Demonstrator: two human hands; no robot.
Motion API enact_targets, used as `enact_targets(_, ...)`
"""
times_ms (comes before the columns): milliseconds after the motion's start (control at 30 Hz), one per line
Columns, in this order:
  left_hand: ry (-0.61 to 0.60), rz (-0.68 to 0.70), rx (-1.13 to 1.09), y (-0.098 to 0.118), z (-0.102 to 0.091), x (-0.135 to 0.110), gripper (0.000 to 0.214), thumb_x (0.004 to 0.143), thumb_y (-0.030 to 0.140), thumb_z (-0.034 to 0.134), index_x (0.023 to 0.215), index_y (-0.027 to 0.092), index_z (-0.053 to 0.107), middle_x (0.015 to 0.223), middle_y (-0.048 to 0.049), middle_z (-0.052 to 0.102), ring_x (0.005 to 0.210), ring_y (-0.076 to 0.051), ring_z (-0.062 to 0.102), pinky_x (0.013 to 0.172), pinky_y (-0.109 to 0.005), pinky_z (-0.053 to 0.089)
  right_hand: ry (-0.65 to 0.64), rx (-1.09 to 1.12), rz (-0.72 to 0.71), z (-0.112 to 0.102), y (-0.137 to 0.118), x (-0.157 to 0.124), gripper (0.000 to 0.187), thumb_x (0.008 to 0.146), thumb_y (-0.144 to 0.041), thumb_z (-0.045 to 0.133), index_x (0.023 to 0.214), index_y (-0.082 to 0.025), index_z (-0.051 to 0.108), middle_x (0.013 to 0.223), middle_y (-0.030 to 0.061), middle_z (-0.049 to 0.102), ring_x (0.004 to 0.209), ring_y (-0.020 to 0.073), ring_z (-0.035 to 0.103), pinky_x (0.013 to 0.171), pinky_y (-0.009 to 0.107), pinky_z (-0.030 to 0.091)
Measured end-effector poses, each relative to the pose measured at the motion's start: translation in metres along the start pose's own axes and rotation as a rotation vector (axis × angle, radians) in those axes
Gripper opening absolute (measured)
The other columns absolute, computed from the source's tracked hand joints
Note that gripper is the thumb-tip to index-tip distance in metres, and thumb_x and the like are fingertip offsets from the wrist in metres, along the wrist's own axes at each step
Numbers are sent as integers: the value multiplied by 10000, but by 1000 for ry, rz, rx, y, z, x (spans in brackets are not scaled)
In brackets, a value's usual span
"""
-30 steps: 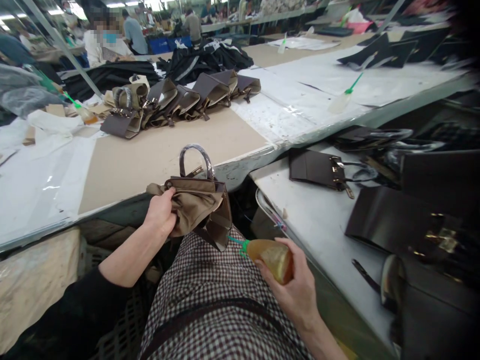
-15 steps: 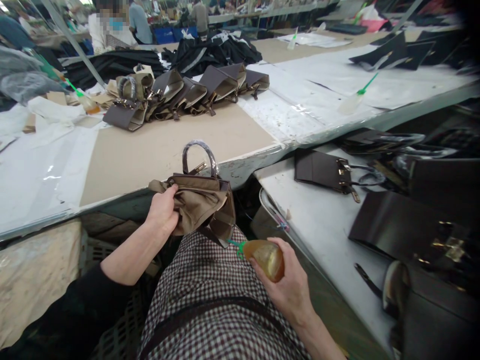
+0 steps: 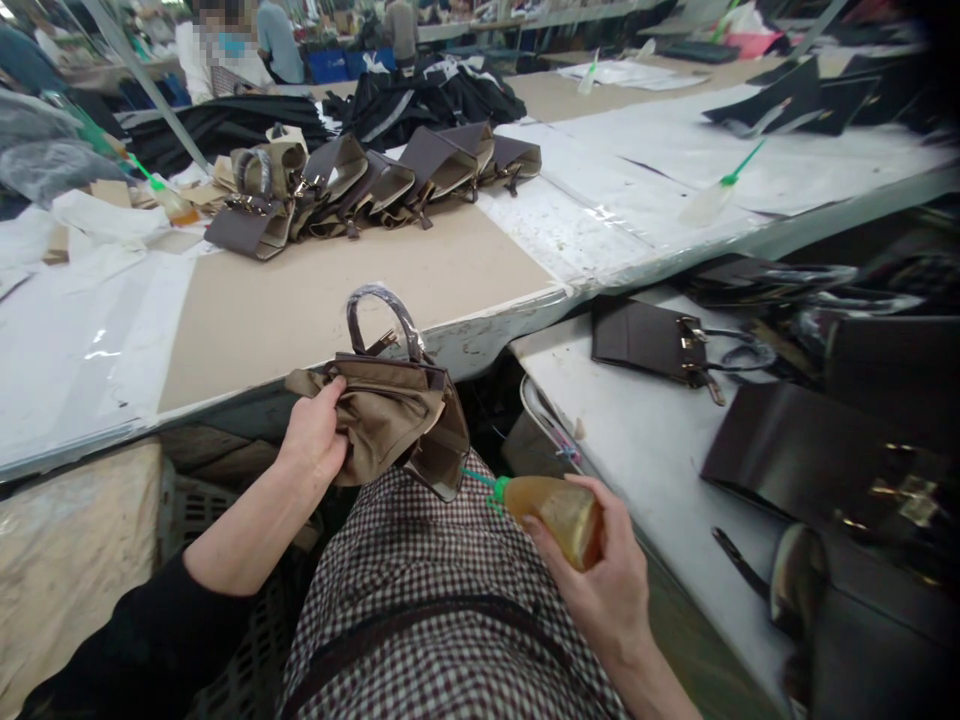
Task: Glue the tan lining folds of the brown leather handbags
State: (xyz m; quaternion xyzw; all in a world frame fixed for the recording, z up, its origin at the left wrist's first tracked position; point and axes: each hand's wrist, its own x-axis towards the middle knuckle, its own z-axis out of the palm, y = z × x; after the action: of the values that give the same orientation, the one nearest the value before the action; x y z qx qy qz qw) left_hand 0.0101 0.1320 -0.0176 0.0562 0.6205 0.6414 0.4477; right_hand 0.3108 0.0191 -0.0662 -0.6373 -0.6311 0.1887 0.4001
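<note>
A small brown handbag (image 3: 439, 385) is held over my lap, tilted, with its plastic-wrapped handle pointing up and its tan lining pulled partly out. My left hand (image 3: 311, 435) is closed on the lining and the bag's left side, thumb on top. In my right hand (image 3: 600, 575) lies a squeeze bottle (image 3: 551, 505) of amber liquid, with a green cap and a thin green nozzle. The nozzle tip points left at the bag's lower right edge; whether it touches is too small to tell. The fingers of my right hand wrap round the bottle's base.
Several unfinished brown bags (image 3: 442, 165) stand in a row on the workbench (image 3: 360, 275). Two more glue-type bottles stand there, one amber (image 3: 176, 208), one pale (image 3: 709, 200). Dark handbags (image 3: 780, 440) lie on the white side table (image 3: 637, 420) at right. A co-worker (image 3: 217, 60) is across the bench.
My right hand has moved right and slightly down with the bottle, its nozzle still near the bag's edge. The bag and my left hand have shifted slightly left.
</note>
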Motion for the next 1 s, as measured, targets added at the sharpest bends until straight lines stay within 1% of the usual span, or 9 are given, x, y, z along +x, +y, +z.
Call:
enact_targets(133,-4,5,-1,-1,-1,-1,48,860,98,664,834,95,704,796,-105,769,754,-213,755,804,-353,633,8,-68,-194,4,-6,9,547,856,-440,725,1288,-183,511,1134,127,640,1030,284,657,906,412,571)
enact_targets(200,-1,6,0,-1,0,-3,28,850,93,676,849,92,705,788,-101,767,742,-213,753,803,-363,635,-31,-91,-228,5,-6,10,549,859,-425,721,1293,-175,497,1128,131,635,1030,282,654,889,399,576)
enact_targets(267,-6,7,-1,0,0,-5,26,848,91,680,852,92,706,770,-92,764,722,-208,750,800,-366,637,-73,-92,-214,5,-7,9,538,864,-429,711,1285,-177,490,1118,129,632,1009,277,658,860,388,585)
enact_targets(333,-15,9,-4,0,0,-7,39,857,94,673,848,93,711,757,-82,763,706,-197,747,801,-357,637,-107,-91,-164,5,-7,7,507,875,-453,689,1265,-194,494,1118,118,638,989,271,669,845,387,592)
enact_targets(467,-17,8,-5,-1,-5,-9,70,871,92,662,840,92,725,758,-83,771,699,-186,749,803,-329,637,-152,-101,-54,7,-6,2,486,884,-512,660,1242,-221,506,1124,98,662,985,273,687,888,422,584)
enact_targets(667,-10,15,-5,-1,-14,-16,110,895,86,639,854,91,742,790,-97,783,770,-203,767,815,-323,638,-183,-58,81,6,-2,-5,500,868,-536,662,1234,-225,524,1134,96,671,981,274,684,890,427,571)
enact_targets(800,6,32,5,-1,-20,-25,112,900,95,638,892,97,749,808,-89,787,826,-211,769,840,-323,633,-212,10,263,6,-1,-9,483,845,-551,664,1195,-239,548,1080,67,689,918,259,688,828,404,576)
enact_targets(900,37,53,30,-3,-30,-31,97,889,115,659,910,106,753,829,-78,787,836,-203,764,850,-304,626,-220,88,415,6,-1,-11,485,822,-559,673,1169,-237,569,1034,57,707,882,262,695,784,398,580)
enact_targets(1000,54,63,86,-5,-44,-37,113,904,164,650,925,137,757,911,-69,789,848,-199,755,833,-291,623,-218,189,550,7,-2,-13,497,797,-551,693,1160,-230,584,936,46,728,703,244,686,638,374,571)
